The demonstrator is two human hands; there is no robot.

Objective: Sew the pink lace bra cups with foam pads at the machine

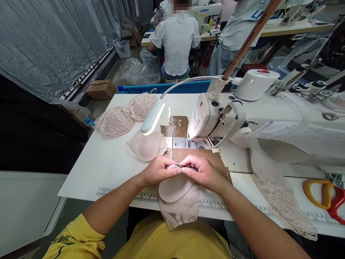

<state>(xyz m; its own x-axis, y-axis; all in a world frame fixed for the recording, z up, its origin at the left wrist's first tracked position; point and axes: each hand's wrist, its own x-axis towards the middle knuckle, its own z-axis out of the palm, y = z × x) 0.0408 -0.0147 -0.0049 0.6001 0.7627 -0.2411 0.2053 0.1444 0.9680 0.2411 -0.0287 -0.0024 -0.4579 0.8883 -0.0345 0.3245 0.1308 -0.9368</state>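
My left hand (157,171) and my right hand (202,173) meet at the front of the table, both pinching the top edge of a beige bra cup (175,190) with pink lace (180,212) hanging below it over the table edge. A thin dark tool, possibly small snips or tweezers (185,167), lies between the fingers of my right hand. The sewing machine head (208,120) stands just beyond my hands, its needle area above a brown patch on the table.
Lace cup pieces (115,122) and a padded cup (147,145) lie at the left of the white table (107,162). A gooseneck lamp (152,117) hangs over them. Lace trim (285,205) and scissors (323,194) sit right. Two people work at machines behind.
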